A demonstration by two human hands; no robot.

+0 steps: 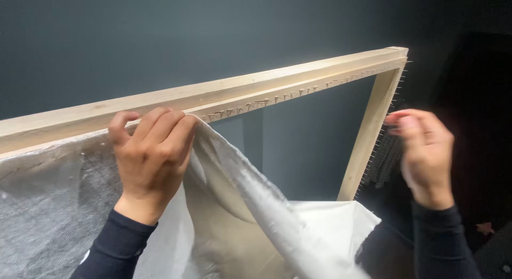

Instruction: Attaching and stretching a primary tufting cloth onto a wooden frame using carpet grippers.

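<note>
While a white cloth (250, 204) hangs half-fastened from a wooden frame (266, 90), a person's two hands work along its upper edge, seen from the head camera. The left hand (152, 159), in a dark sleeve, presses its curled fingers (160, 122) over the cloth's top hem and pins it against the frame's top rail, the fist closed on the fabric. To the left of that hand the cloth lies flat and taut along the rail; to the right it falls away in loose folds, sagging down toward the bottom of the picture, where its far corner droops near the foot of the frame's right upright. A row of small metal pins (266, 102) runs along the underside of the bare stretch of top rail, and more pins stud the outer edge of the right upright. The right hand (424, 154), also in a dark sleeve, is raised just beside the upright, apart from the cloth, its fingertips drawn together in a pinch; the motion blur makes it impossible to tell whether anything is held between them. Behind the frame stands a dark grey-blue wall (160, 39), with deep shadow at the right.
</note>
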